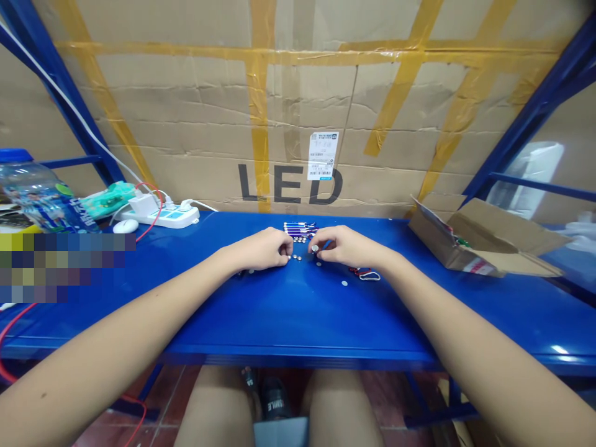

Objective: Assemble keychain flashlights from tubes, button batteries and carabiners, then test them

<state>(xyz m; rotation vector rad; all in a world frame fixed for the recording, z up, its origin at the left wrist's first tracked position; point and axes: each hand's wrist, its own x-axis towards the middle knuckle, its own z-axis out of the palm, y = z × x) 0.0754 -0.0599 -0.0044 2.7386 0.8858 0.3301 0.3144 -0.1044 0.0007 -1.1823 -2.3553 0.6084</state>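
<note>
My left hand (272, 248) is closed over the blue table (288, 316), its thumb and index finger pinching a tiny pale thing at the fingertips that is too small to name. Between both hands lie small round metal pieces (297, 257). My right hand (338, 245) grips a small dark cylinder with a silver round end (315, 249). Just beyond the hands is a row of blue and purple metallic tubes (298, 230). A carabiner (369, 275) with something red beside it rests next to my right wrist. One pale disc (344, 284) lies nearer the front edge.
At the right stands an open cardboard box (470, 248). A white power strip (167, 215) with plugs and cables, a white mouse-like object (125, 227) and a large plastic bottle (41, 192) are at the left. A big carton (209, 124) marked LED rises behind the table.
</note>
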